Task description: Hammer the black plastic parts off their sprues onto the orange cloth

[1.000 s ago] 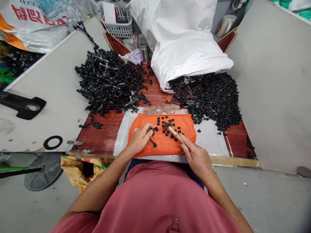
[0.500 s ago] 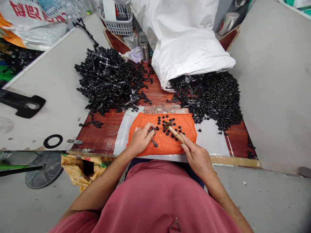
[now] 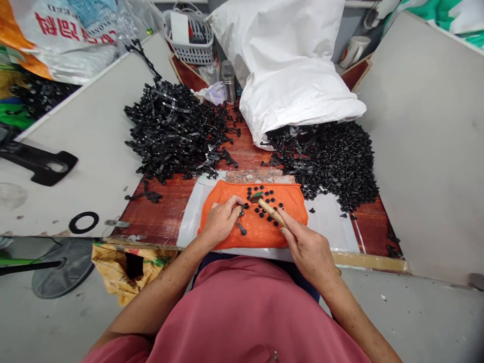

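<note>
My left hand [image 3: 223, 219] pinches a small black jointed plastic strip [image 3: 241, 225] over the orange cloth pad [image 3: 223, 241]. One end of the strip points down toward me, and part of it is hidden by my fingers. My right hand [image 3: 308, 244] grips the wooden handle of a small hammer [image 3: 273, 210]. The hammer's dark head lies just right of my left fingertips, close above the pad. Several small black round caps [image 3: 265, 213] stand on the cloth around the hammer head.
A heap of black strips [image 3: 170, 131] rises at the left. Small black caps form a pile [image 3: 340, 161] at the right, spilling from a white sack [image 3: 298, 96]. Behind stand a grey basket [image 3: 194, 50], a metal bottle [image 3: 229, 83] and a mug [image 3: 354, 52]. Pale boards flank both sides.
The hammer head has shifted slightly left, nearer my left fingertips. My left hand keeps its pinch on the strip. The whole view has shifted a little with the camera.
</note>
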`<state>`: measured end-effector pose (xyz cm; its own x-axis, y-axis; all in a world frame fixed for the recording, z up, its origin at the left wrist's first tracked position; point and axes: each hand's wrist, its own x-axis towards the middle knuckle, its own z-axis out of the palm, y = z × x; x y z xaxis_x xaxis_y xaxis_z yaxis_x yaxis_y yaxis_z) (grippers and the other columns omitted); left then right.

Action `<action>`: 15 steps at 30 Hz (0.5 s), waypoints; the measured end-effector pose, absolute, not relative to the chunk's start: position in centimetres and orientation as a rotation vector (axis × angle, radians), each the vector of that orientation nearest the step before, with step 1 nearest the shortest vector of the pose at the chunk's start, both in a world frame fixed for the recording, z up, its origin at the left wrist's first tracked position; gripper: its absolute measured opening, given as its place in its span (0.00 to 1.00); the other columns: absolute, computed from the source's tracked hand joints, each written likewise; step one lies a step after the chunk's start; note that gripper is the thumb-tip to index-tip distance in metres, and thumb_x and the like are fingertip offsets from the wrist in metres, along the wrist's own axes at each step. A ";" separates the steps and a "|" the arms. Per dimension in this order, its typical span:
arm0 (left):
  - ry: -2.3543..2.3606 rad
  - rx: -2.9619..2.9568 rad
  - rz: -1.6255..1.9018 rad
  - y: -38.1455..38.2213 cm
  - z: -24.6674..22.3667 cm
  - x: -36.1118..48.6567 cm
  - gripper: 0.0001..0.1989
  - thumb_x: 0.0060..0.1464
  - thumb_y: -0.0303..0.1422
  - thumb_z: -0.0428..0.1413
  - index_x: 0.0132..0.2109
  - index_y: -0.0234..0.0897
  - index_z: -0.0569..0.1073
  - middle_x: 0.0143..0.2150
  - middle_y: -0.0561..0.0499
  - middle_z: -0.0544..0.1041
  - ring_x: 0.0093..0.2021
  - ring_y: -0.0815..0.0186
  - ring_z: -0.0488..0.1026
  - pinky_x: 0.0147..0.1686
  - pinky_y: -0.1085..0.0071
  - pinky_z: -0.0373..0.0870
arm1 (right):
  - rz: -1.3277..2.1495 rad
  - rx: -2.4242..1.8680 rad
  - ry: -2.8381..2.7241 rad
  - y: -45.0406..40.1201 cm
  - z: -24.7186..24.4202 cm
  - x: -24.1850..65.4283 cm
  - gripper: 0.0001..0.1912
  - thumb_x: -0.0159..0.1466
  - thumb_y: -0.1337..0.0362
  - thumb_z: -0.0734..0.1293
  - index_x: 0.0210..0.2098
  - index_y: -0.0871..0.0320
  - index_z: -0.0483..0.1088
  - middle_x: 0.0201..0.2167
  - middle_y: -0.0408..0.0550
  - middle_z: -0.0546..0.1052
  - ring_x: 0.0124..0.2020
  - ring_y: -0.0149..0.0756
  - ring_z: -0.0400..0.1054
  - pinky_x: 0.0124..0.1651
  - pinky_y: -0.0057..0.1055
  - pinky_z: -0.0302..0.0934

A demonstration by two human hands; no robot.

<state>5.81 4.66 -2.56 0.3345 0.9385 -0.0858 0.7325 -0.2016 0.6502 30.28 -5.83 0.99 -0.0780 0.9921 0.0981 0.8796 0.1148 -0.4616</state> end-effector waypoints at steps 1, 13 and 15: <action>1.465 2.005 0.433 4.7 -2.6 5.8 0.10 0.67 0.35 0.47 0.51 0.44 0.71 0.25 0.58 0.73 0.30 0.61 0.72 0.47 0.62 0.62 | 0.377 -1.807 -2.012 -5.7 1.1 30.0 0.25 0.76 0.60 0.57 0.72 0.48 0.61 0.52 0.51 0.82 0.44 0.40 0.80 0.49 0.34 0.74; 1.530 2.075 0.304 4.7 -1.9 6.2 0.12 0.68 0.35 0.46 0.53 0.43 0.70 0.31 0.54 0.80 0.38 0.57 0.77 0.51 0.59 0.63 | 0.273 -1.922 -2.169 -5.0 0.6 29.3 0.28 0.75 0.63 0.59 0.73 0.48 0.59 0.38 0.48 0.83 0.32 0.38 0.78 0.36 0.30 0.71; 1.539 2.087 0.276 4.7 -1.9 6.2 0.12 0.68 0.35 0.46 0.54 0.42 0.69 0.33 0.53 0.81 0.39 0.56 0.77 0.51 0.59 0.63 | 0.256 -1.983 -2.241 -4.9 0.7 29.4 0.28 0.74 0.62 0.60 0.72 0.46 0.60 0.36 0.46 0.82 0.29 0.38 0.77 0.33 0.29 0.70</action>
